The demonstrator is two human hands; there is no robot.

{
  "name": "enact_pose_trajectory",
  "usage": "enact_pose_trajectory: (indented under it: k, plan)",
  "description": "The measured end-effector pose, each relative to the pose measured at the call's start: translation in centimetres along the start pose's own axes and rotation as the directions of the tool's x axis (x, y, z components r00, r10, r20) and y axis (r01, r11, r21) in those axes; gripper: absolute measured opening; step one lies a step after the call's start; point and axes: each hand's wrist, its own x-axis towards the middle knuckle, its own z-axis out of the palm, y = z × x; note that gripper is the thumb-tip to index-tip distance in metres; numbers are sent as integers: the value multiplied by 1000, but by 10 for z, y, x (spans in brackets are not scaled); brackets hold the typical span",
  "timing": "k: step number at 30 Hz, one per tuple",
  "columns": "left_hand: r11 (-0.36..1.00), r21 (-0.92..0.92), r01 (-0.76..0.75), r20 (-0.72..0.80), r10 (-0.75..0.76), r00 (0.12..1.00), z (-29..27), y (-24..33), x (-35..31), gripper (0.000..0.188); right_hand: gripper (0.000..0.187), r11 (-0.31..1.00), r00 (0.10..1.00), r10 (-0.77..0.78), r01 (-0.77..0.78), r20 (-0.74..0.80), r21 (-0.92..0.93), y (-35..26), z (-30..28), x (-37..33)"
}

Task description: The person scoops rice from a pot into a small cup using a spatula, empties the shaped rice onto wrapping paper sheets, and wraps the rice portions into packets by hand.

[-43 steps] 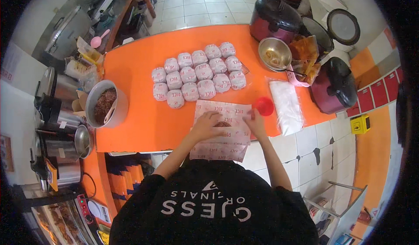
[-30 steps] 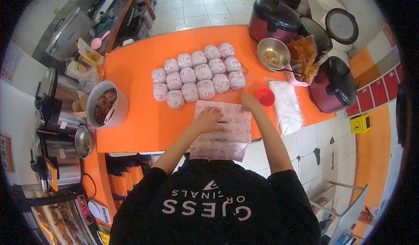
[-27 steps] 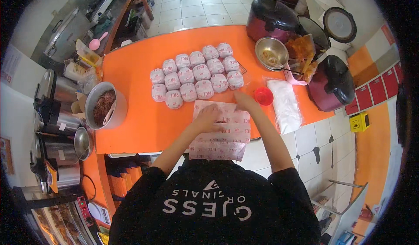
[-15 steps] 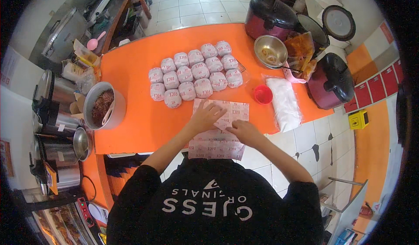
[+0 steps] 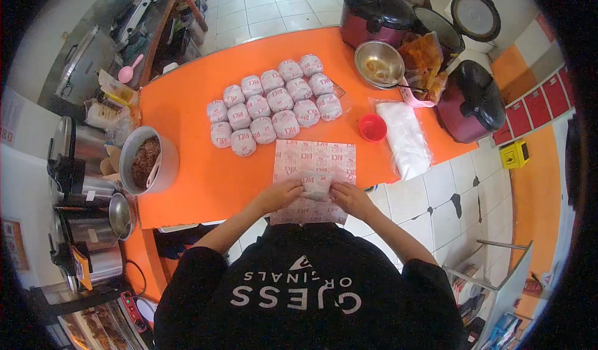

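Printed white wrapping paper (image 5: 314,156) lies at the front edge of the orange table, part of it hanging down toward me. Over it a paper-wrapped bundle (image 5: 317,188) is gripped from both sides. My left hand (image 5: 281,195) is closed on its left end, and my right hand (image 5: 351,198) pinches the right end. Whatever is inside the paper is hidden. Just beyond, several round packets (image 5: 258,106) in the same paper stand in rows close together.
To the left stands a grey pot (image 5: 169,163) of dark reddish food with a spoon. On the right are a red cup (image 5: 372,127), a clear bag of white sheets (image 5: 405,141), a steel bowl (image 5: 379,63) and a dark red rice cooker (image 5: 471,104). Steel cookers (image 5: 93,225) line the left side.
Both hands have drawn back toward me. The left fingers, spread over the paper before, are now closed on the bundle's left end, with the right hand opposite. The view has shifted slightly.
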Motion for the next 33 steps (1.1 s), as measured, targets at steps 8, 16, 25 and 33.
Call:
enact_pose_trajectory:
  k: [8, 16, 25, 33]
  plan:
    - [975, -171, 140, -127, -163, 978, 17, -34, 28, 26, 21, 804, 801, 512, -574, 310, 156, 6, -11, 50]
    - [872, 331, 361, 275, -455, 847, -7, -30, 89, 21, 15, 859, 908, 412, -415, -75, -300, -13, 17, 73]
    - [973, -56, 223, 67, -219, 973, 13, -35, 53, 32, 12, 771, 740, 637, -620, -217, 146, -42, 45, 24]
    - [555, -653, 516, 382, -347, 857, -50, -11, 70, 47, 40, 297, 497, 866, -600, 55, 743, -49, 27, 55]
